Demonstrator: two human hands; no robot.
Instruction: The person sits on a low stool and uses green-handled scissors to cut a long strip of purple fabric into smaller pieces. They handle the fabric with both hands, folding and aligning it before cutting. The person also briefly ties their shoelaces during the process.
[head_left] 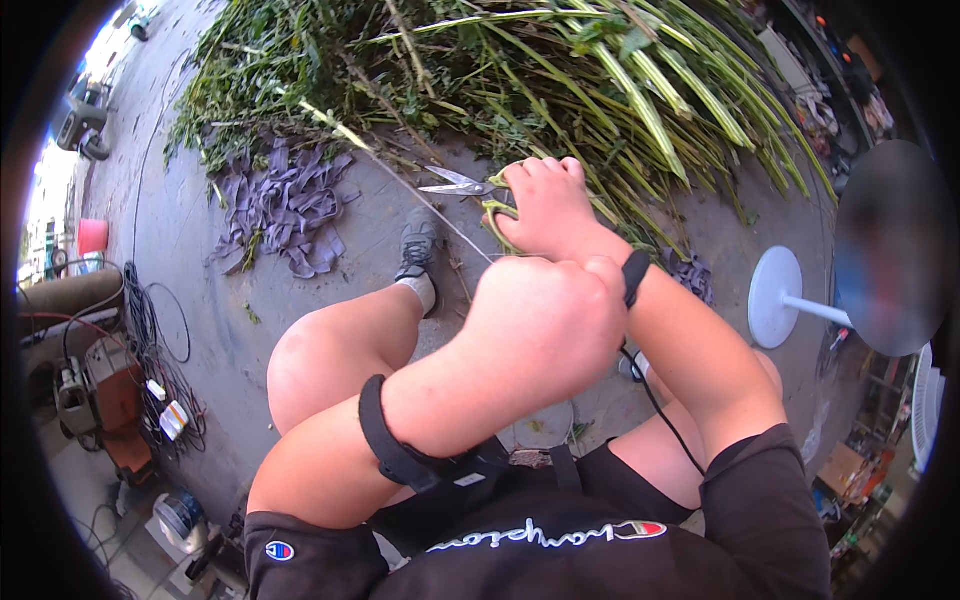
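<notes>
My right hand [550,208] grips a pair of scissors [462,187] by the yellow-green handles. Their blades are parted and point left. My left hand [565,305] is closed in a fist just below and crosses in front of my right wrist. A long thin plant stalk [345,132] slants from the green heap to the edge of this fist and passes by the blade tips. The left fingers are curled out of sight around its end. Ahead lies a large heap of cut leafy stalks [480,85]. Left of the scissors sits a pile of purple-grey cloth strips [285,210].
My shoe [418,245] rests on the grey floor near the strips. At the left are tangled cables [165,370], an orange-brown machine [112,400] and a red bucket [93,236]. A light-blue round stand base [775,297] is at the right.
</notes>
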